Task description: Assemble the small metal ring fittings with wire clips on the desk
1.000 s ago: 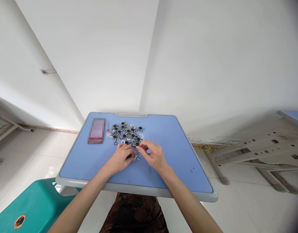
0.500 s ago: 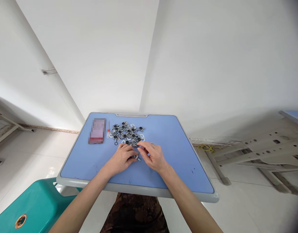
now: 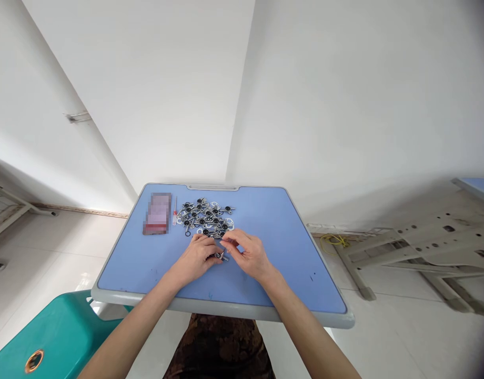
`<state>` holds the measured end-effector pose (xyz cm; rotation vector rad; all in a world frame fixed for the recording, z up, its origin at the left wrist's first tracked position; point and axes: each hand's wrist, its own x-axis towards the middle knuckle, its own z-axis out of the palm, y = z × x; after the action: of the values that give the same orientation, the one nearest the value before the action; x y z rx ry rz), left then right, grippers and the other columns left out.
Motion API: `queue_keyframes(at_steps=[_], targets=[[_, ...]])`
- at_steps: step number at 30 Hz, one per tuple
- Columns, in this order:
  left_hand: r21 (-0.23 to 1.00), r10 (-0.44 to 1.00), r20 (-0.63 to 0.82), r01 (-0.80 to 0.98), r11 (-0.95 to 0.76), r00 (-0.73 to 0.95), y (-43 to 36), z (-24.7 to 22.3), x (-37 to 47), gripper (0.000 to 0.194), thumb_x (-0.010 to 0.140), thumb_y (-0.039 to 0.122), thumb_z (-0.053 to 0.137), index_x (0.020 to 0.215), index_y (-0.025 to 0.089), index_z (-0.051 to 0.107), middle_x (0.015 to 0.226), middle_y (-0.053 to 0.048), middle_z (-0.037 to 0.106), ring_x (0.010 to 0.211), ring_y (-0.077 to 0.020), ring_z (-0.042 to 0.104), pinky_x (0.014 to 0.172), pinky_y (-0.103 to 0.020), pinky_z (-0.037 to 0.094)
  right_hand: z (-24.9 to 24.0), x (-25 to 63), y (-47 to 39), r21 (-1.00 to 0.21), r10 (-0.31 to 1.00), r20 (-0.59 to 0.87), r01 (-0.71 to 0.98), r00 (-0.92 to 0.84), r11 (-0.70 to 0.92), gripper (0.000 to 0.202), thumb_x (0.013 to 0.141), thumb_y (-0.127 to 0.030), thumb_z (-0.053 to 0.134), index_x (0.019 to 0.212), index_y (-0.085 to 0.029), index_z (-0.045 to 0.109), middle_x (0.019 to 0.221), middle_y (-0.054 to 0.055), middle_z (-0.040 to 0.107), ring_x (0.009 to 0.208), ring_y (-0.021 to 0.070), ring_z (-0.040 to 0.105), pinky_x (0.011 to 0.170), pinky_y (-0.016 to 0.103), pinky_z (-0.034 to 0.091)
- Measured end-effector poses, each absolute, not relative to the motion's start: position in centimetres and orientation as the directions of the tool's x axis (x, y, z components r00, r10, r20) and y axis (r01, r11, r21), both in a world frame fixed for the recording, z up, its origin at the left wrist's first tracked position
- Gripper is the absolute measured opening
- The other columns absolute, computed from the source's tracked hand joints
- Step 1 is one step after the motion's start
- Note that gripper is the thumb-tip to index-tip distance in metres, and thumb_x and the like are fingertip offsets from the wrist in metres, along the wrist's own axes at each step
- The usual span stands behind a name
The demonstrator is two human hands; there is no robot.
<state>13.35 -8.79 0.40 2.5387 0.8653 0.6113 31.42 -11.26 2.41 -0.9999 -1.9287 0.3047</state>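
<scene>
My left hand [image 3: 198, 257] rests near the front of the blue table, thumb and fingers closed on a small shiny metal fitting [image 3: 223, 257] whose stem pokes out to the right. Close beside it, my right hand [image 3: 248, 255] has thumb and forefinger pinched together just above the fitting. Whatever is between those fingertips is too small to make out. Directly beyond both hands lies a pile of metal fittings with round black tops [image 3: 202, 221], mixed with flat pale gaskets [image 3: 214, 205] and black rings [image 3: 188, 233].
Left of the pile lies a screwdriver [image 3: 174, 213] with a clear and red handle, and a blurred phone-like rectangle [image 3: 158, 213]. The blue table [image 3: 289, 252] has a grey rim and stands against a white wall. A green stool [image 3: 64, 326] is at the lower left.
My right thumb and forefinger have come together into a pinch over the fitting. My left hand keeps its grip in nearly the same place.
</scene>
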Motion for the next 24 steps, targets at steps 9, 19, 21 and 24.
queue_keyframes(at_steps=[9,19,21,24], targets=[[0.486,0.653,0.278,0.484,-0.728,0.704,-8.9,0.4,13.5,0.01,0.083,0.024,0.062,0.091,0.021,0.066,0.088,-0.003,0.063,0.087,-0.0192,0.056,0.086,-0.036,0.038,1.7,30.7,-11.1,-0.498,0.724,0.644,0.585,-0.246,0.641,0.004,0.088,-0.021,0.052,0.084,-0.021,0.054,0.067,-0.001,0.056,0.051,0.0096,0.047,0.051,0.023,0.039],[0.41,0.622,0.277,0.496,-0.766,0.732,-9.4,0.7,13.8,0.014,0.084,0.027,0.06,0.096,0.019,0.064,0.096,-0.005,0.063,0.092,-0.0214,0.055,0.086,-0.037,0.038,1.4,30.2,-10.8,-0.442,0.701,0.696,0.678,-0.155,0.588,0.01,0.089,-0.023,0.051,0.08,-0.021,0.055,0.063,-0.001,0.058,0.052,0.0104,0.05,0.053,0.023,0.04],[0.392,0.619,0.264,0.503,-0.77,0.74,-9.4,0.5,13.9,0.015,0.085,0.029,0.059,0.095,0.019,0.063,0.096,-0.006,0.063,0.092,-0.0223,0.055,0.083,-0.037,0.04,1.4,30.2,-10.8,-0.431,0.701,0.695,0.689,-0.158,0.583,0.01,0.089,-0.023,0.05,0.081,-0.021,0.055,0.063,-0.001,0.058,0.052,0.0107,0.05,0.053,0.024,0.04],[0.429,0.633,0.253,0.501,-0.751,0.732,-9.3,0.3,14.0,0.015,0.085,0.027,0.059,0.095,0.018,0.063,0.096,-0.007,0.063,0.091,-0.0226,0.055,0.08,-0.037,0.041,1.4,30.2,-11.0,-0.433,0.711,0.676,0.676,-0.194,0.596,0.009,0.09,-0.024,0.049,0.083,-0.021,0.055,0.065,0.001,0.059,0.053,0.0115,0.051,0.053,0.024,0.04]])
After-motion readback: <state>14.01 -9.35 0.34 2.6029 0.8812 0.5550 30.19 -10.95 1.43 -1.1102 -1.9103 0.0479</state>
